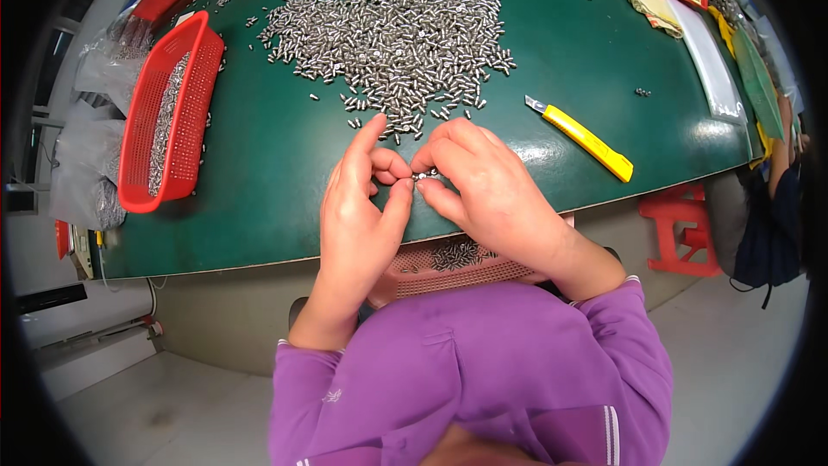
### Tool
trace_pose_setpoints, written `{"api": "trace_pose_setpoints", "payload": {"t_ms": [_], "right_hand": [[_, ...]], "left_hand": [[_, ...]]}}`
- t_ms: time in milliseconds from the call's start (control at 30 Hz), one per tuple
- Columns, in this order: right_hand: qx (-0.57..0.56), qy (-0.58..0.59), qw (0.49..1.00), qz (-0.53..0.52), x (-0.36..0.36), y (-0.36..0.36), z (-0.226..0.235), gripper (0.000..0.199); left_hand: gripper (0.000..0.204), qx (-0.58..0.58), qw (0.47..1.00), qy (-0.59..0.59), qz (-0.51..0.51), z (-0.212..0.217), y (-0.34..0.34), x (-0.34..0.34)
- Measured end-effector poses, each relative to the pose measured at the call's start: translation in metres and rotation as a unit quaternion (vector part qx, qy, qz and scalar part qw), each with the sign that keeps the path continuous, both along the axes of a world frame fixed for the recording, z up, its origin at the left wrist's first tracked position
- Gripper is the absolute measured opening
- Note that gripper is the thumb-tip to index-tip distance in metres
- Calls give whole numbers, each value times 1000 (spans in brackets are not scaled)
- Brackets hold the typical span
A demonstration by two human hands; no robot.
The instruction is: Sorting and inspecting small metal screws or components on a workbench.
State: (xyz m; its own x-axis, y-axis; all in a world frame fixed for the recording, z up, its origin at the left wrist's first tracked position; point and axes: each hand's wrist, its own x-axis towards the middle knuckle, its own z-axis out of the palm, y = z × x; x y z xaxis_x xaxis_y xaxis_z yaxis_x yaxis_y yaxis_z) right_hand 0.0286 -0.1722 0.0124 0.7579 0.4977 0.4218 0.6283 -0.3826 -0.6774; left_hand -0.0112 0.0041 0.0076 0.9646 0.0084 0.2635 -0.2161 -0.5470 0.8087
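Note:
My left hand [355,198] and my right hand [487,177] meet at the table's front edge, fingertips almost touching. Between them are a few small shiny metal parts [424,176], pinched by the right thumb and fingers. The left thumb and curled fingers close on the near end of these parts, while the left index finger points up and away. Fingers partly hide what is held. Just beyond my hands spreads a large heap of small silver, bullet-shaped metal parts [405,34], with strays along its near edge.
A red perforated basket [129,160] with metal parts stands at the left. Below the table edge, a pink basket [405,289] sits in front of me with more parts. A yellow utility knife [591,142] lies right on the green table [259,224]. A red stool [690,233] stands beyond.

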Motion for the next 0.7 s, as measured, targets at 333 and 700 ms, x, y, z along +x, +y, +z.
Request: {"api": "trace_pose_setpoints", "payload": {"t_ms": [333,700], "right_hand": [[4,22,1000,13,3,-3,3,24],[25,56,998,13,4,-3,3,14]], "left_hand": [[64,-20,1000,-10,3,-6,1,-2],[68,-3,999,-40,-2,-8,3,-2]]}}
